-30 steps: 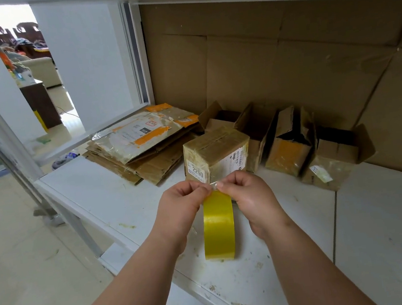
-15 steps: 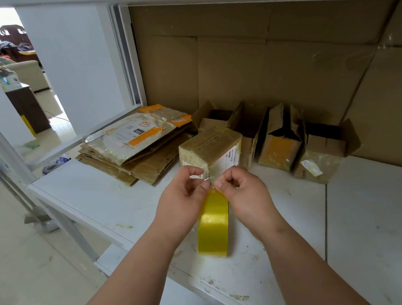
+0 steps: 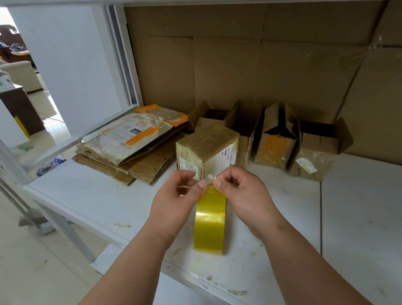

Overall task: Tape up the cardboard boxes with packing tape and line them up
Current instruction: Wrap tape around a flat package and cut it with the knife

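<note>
A roll of yellow packing tape (image 3: 210, 222) stands on edge on the white shelf (image 3: 105, 198) near its front. My left hand (image 3: 175, 203) and my right hand (image 3: 243, 194) meet above the roll, and both pinch the clear loose end of the tape (image 3: 210, 178) between thumb and forefinger. Just behind my hands stands a closed cardboard box (image 3: 207, 149) with a white label reading 2290. Three open cardboard boxes (image 3: 276, 141) stand in a row behind and to its right, against the cardboard back wall.
A stack of flattened cardboard and taped mailers (image 3: 131, 145) lies at the back left of the shelf. A shelf board runs overhead. The shelf's front edge (image 3: 141, 257) drops to a tiled floor (image 3: 14, 261) on the left. The shelf's right half (image 3: 383, 219) is bare and stained.
My hands have stayed above the roll while working at the tape end; the fingertips are a little further apart than half a second ago. The view has shifted slightly.
</note>
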`<action>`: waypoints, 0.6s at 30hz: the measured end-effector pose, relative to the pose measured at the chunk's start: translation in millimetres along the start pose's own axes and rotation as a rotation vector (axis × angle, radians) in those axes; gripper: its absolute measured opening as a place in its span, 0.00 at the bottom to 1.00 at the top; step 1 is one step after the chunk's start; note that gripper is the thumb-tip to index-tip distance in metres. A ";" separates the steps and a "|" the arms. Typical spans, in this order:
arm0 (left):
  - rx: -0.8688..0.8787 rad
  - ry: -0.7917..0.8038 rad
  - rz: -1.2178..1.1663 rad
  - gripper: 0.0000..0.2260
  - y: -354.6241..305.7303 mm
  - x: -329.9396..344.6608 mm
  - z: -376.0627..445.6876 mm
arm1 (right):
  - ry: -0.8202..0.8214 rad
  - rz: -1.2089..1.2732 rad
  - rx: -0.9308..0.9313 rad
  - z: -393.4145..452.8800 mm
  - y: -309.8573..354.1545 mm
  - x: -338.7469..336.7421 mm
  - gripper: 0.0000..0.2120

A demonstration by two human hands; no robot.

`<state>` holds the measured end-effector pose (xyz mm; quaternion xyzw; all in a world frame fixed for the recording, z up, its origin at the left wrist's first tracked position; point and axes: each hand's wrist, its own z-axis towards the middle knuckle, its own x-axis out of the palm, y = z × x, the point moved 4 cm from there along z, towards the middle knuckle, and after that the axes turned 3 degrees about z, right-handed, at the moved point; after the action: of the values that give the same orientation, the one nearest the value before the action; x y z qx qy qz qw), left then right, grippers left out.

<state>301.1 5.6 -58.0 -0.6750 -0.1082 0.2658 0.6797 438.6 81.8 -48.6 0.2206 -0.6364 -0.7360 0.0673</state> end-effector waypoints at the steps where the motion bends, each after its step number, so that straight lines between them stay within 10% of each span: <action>1: 0.042 -0.025 0.009 0.09 -3.3 0.1 0.4 | 0.000 0.008 0.002 -0.2 0.0 -0.1 0.05; 18: 0.228 0.075 0.326 0.15 -21.6 0.4 2.0 | -0.161 -0.330 -0.340 -8.8 8.0 9.9 0.07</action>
<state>305.1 8.6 -36.9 -0.6118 0.0587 0.3576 0.7031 432.0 68.6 -44.0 0.2476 -0.4622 -0.8488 -0.0684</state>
